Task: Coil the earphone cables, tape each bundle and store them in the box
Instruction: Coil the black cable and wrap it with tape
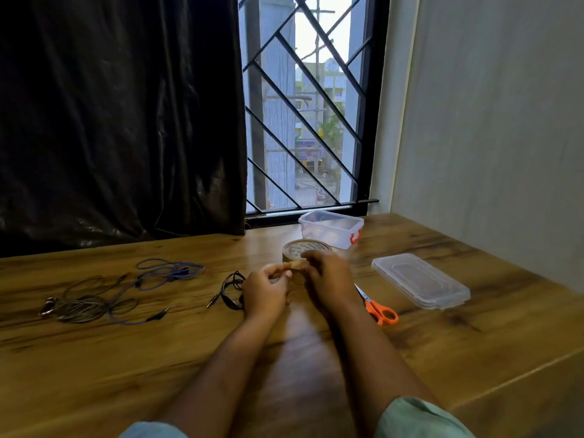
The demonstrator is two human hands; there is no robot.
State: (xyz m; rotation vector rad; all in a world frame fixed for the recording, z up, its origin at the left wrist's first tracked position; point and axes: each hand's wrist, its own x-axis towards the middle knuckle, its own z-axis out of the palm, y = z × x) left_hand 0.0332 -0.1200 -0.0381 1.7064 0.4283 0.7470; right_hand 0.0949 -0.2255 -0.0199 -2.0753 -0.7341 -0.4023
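Observation:
My left hand (264, 287) and my right hand (328, 275) meet over the wooden table, both pinching a short strip of brown tape (292, 265) stretched between them. Just behind them lies the brown tape roll (303, 248). A coiled black earphone cable (230, 290) sits beside my left hand, partly hidden by it. Farther left lie a blue earphone cable (164, 275) and a grey one (82, 303), both loose and tangled. The clear plastic box (330, 227) with a red clip stands open near the window.
The box's clear lid (420, 279) lies at the right. Orange-handled scissors (377, 306) rest by my right wrist. A dark curtain (120, 121) hangs behind the table on the left; a wall closes off the right side.

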